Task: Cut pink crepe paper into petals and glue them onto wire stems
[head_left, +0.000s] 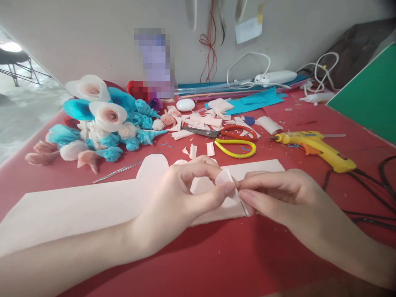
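Between thumb and fingers, my left hand (182, 202) pinches a small pale pink paper petal (224, 180). My right hand (287, 196) is closed on the petal's right edge, where a thin dark line like a wire (243, 206) runs along it; the fingers partly hide this spot. Under both hands lies a long pale pink paper strip (77, 210). Rounded paper petals (154, 165) rest on the strip behind my left hand. Just beyond are scissors (236, 152) with one red and one yellow handle, lying among paper scraps (201, 120).
Blue, white and pink paper flowers (108, 117) are heaped at the back left, with thin wires (123, 169) before them. A yellow glue gun (315, 148) lies right, its black cord (371, 196) trailing. Blue paper (253, 101) and a white power strip (275, 77) sit by the wall.
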{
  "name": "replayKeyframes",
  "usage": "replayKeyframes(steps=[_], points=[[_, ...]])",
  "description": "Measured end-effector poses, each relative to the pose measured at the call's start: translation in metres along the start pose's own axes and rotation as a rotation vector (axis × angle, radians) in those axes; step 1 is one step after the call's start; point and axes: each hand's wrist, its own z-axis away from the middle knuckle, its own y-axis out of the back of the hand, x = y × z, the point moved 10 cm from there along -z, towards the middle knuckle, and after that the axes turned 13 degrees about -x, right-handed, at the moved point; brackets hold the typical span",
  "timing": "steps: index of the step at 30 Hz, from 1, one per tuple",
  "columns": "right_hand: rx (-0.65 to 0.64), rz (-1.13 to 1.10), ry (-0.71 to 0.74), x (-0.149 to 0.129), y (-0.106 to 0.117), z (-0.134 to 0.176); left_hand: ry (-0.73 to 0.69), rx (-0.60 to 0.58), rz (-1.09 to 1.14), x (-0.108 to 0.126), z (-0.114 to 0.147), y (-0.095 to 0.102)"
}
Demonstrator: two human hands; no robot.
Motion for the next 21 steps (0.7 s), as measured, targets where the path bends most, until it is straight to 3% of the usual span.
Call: replayKeyframes(steps=[21], points=[[0.026, 0.133, -0.065, 0.0055, 0.0021, 0.0054, -0.020, 0.006, 0.017, -0.0003, -0.0011, 0.0005]])
